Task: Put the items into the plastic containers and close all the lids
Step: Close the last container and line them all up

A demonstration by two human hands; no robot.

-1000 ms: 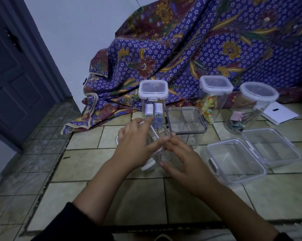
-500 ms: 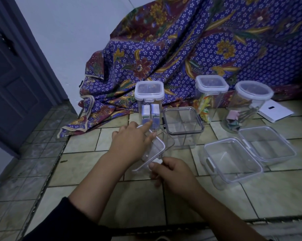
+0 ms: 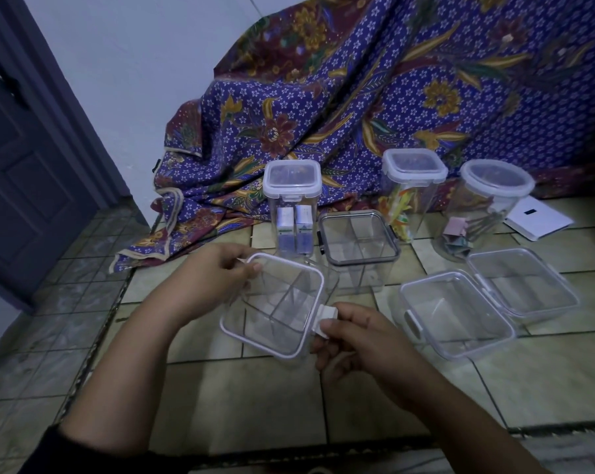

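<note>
Since half a second ago the white-rimmed container (image 3: 272,307) has been coming up off the tiles and swinging round, so that its mouth is now facing the person, and the right hand (image 3: 352,340) has been shifting from the tile below it to its side clasp (image 3: 327,319); there being only the head view, everything is read from it; the left hand (image 3: 214,280) is curling its fingers (image 3: 251,268) round the far left corner of the rim, grasping it, while the right hand is pinching the white clasp between thumb and fingers, with the remaining fingers folded beneath the container's wall; the container is being held just above the tiled floor (image 3: 255,415), in front of the dark-rimmed container (image 3: 359,249) and left of the hinged box (image 3: 457,314), which is lying open; its long axis is running from the mouth, tilted up and toward the viewer, down and away to its base, and the mouth is sitting skewed like a diamond; no lid is showing on it and it is looking empty, so I judge both filling and closing are still to come; the risk, as I see it, is the light grip: a tug on the clasp could be twisting the smooth clear plastic out of the left fingers, dropping it onto the tiles or knocking the tall lidded jar (image 3: 292,206) just behind; anything put in while it is tilting this way could be sliding back out.
</note>
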